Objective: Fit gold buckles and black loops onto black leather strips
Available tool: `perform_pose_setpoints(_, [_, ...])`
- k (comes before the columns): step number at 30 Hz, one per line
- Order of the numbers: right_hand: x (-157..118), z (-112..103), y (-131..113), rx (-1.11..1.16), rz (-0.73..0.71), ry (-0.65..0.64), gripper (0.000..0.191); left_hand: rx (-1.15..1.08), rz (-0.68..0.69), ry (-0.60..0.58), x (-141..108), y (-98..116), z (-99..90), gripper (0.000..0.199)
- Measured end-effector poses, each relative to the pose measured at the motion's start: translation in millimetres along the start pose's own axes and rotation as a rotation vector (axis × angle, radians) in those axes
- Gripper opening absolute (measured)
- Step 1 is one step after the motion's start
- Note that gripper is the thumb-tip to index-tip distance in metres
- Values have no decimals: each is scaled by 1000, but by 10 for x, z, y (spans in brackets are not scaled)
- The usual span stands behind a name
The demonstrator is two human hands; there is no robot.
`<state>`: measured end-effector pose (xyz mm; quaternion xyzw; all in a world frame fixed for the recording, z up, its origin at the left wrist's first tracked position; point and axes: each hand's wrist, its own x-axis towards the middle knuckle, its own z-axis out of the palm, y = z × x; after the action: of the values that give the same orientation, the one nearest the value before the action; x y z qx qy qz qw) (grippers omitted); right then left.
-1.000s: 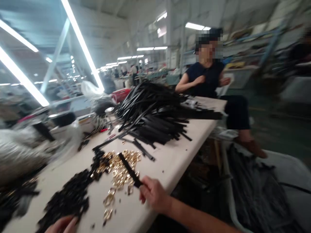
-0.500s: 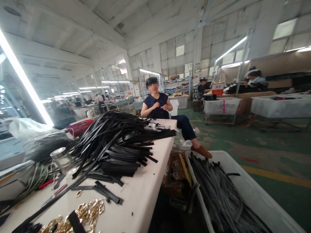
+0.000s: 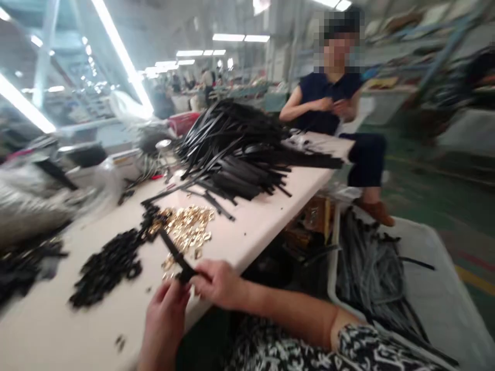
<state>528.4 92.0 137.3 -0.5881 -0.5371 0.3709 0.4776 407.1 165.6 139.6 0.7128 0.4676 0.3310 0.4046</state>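
Observation:
Both my hands meet on one black strap [image 3: 172, 247] above the near edge of the white table. My left hand [image 3: 169, 304] is closed around its lower end. Beside it, the fingers of my right hand [image 3: 216, 281] pinch the same strap from the right. The strap points up and away, over a spread of gold metal rings [image 3: 193, 226]. To the left lies a heap of small black pieces [image 3: 106, 265]. Farther back on the table is a large pile of black straps [image 3: 240, 149]. What exactly lies between my fingertips is blurred.
A person [image 3: 328, 98] sits at the far end of the table [image 3: 266, 211]. A white bin [image 3: 436, 268] full of dark grey strips stands on the floor at right. Plastic bags [image 3: 34, 198] and a metal cup [image 3: 165, 149] are at left.
The view has swung down and left, bringing both my hands and the strap into sight. The strap pile and the seated person now appear farther right.

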Motion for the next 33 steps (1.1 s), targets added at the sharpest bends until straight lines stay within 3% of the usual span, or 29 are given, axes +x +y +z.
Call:
perform_pose_setpoints(2, [50,21,48,43,-34,0,18,-122,-152,41,-200,-118,-132,33])
perform_pose_setpoints(5, [101,14,111,115,-43,-27,18,-578,-341,76,-254,-175,-149,39])
perform_pose_setpoints(7, [91,6,119,136,-38,-46,18,-825,-409,84,-235,-154,-117,40])
perform_pose_setpoints(10, [63,4,113,158,-38,-48,18,-920,-450,92,-229,-114,-86,41])
perform_pose_setpoints(19, [75,-77,70,16,-35,-134,15,-798,-359,101,-239,-171,-155,37])
perform_pose_setpoints(24, [87,-103,74,-95,-46,-138,14,-666,-232,52,-270,-199,-226,28])
perform_pose_setpoints(33, [137,-236,23,-293,-149,-304,18,-316,-97,-87,-287,-160,-380,25])
